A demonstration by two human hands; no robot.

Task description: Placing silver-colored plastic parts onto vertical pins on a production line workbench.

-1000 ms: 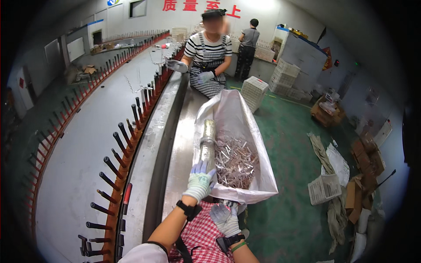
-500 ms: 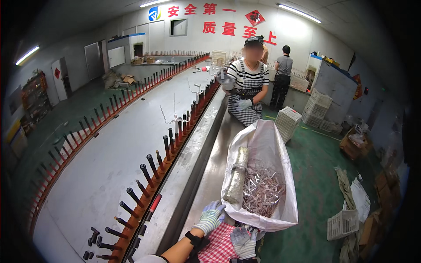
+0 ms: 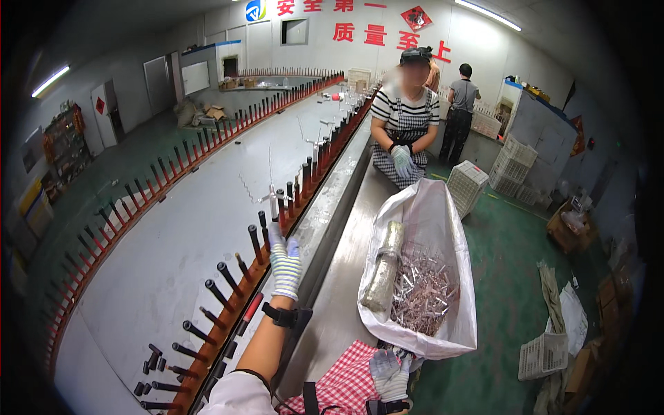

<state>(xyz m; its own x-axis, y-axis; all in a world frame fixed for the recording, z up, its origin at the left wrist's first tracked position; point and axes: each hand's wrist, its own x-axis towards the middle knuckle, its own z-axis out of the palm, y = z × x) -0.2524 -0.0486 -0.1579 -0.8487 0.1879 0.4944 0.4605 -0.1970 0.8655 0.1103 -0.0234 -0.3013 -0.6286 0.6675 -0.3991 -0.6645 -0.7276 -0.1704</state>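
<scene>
My left hand, in a striped glove, reaches forward over the row of upright rods. Its fingers are stretched out and the thumb stands apart. Just beyond the fingertips is a pale branched metal piece with thin wires, one of them wavy, set on a rod; I cannot tell whether they touch. My right hand, gloved too, lies with extended fingers near red checked cloth, by the bag's near end, and holds nothing I can see. The white woven bag holds many small shiny metal pieces and a wrapped roll.
Black-topped red rods line the curved pale table. Across the bag sits a co-worker with gloved hands together; another person stands farther back. White crates are stacked on the green floor at right.
My left hand has moved from the bag's near edge forward and left to the rods. The right hand stays low. The co-worker's raised hand has come down to the lap. My view has shifted slightly.
</scene>
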